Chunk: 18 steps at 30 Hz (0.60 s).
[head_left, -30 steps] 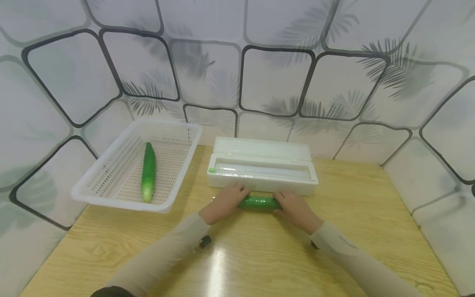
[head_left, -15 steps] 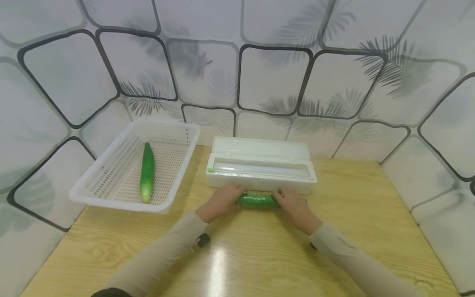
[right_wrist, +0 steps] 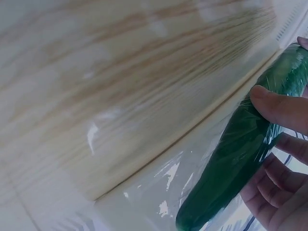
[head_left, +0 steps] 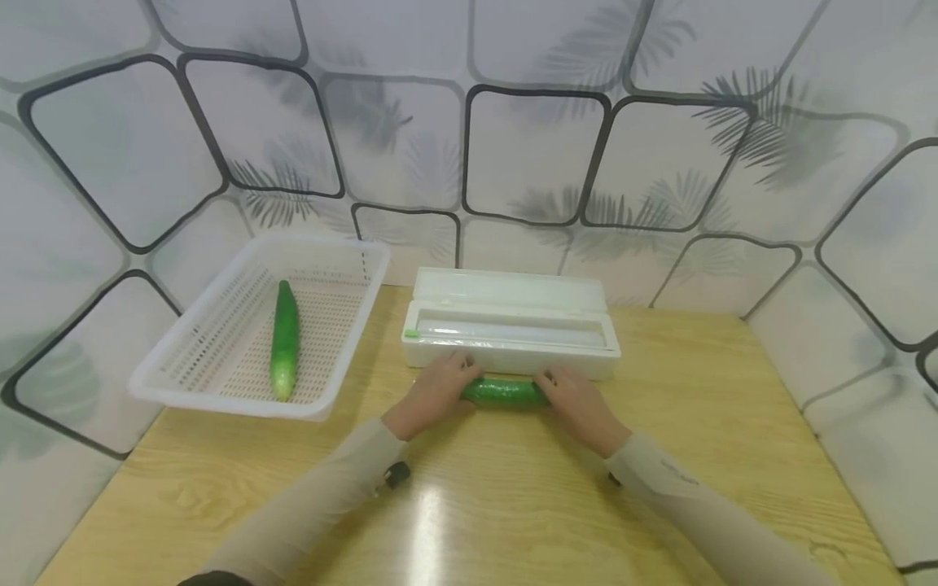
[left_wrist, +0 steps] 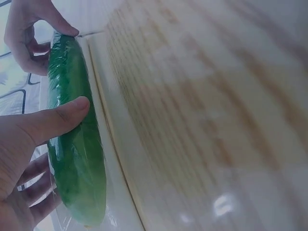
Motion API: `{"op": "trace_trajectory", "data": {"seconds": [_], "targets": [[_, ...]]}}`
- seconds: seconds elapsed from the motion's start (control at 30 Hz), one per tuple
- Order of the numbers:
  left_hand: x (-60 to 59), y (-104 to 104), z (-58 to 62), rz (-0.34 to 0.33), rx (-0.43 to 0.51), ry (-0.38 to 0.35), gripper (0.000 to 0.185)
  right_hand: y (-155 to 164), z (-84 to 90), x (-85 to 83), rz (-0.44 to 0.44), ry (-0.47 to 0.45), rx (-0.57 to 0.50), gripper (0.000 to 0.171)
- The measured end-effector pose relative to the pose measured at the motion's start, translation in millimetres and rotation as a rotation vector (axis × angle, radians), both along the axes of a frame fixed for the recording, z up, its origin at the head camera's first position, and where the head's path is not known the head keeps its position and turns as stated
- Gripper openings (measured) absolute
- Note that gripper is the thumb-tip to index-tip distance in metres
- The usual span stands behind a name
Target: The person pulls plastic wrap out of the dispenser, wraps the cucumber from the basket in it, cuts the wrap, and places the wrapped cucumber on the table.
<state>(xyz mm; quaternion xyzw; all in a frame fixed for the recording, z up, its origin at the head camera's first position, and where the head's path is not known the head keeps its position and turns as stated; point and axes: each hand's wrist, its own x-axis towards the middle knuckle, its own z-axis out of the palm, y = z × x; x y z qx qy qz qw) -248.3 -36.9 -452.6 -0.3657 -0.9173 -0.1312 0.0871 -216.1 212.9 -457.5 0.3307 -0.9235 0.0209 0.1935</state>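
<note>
A green cucumber (head_left: 504, 393) wrapped in clear film lies on the wooden table (head_left: 513, 505), right in front of a white cling-film dispenser box (head_left: 510, 327) whose lid stands open. My left hand (head_left: 432, 392) grips its left end and my right hand (head_left: 575, 400) grips its right end. In the left wrist view, thumb and fingers curl round the film-covered cucumber (left_wrist: 74, 139). The right wrist view shows the wrapped cucumber (right_wrist: 243, 154) held between thumb and fingers, with loose film (right_wrist: 163, 187) trailing onto the table.
A white perforated basket (head_left: 220, 382) at the back left holds a second, bare cucumber (head_left: 284, 339). Patterned walls close in the table at the back and on both sides.
Both hands have moved the wrapped cucumber a little away from me, up to the dispenser box. The basket and its cucumber are unmoved.
</note>
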Motion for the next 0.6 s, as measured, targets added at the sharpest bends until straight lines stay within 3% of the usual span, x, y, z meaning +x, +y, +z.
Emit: {"op": "trace_trajectory", "data": {"seconds": [0.27, 0.6], "targets": [[1.2, -2.4, 0.7, -0.003, 0.007, -0.017, 0.052, 1.0, -1.1, -3.1, 0.005, -0.094, -0.05, 0.06], [-1.3, -0.5, 0.5, 0.009, -0.021, -0.056, 0.05, -0.1, -0.6, -5.7, -0.01, -0.109, -0.028, 0.05]]}}
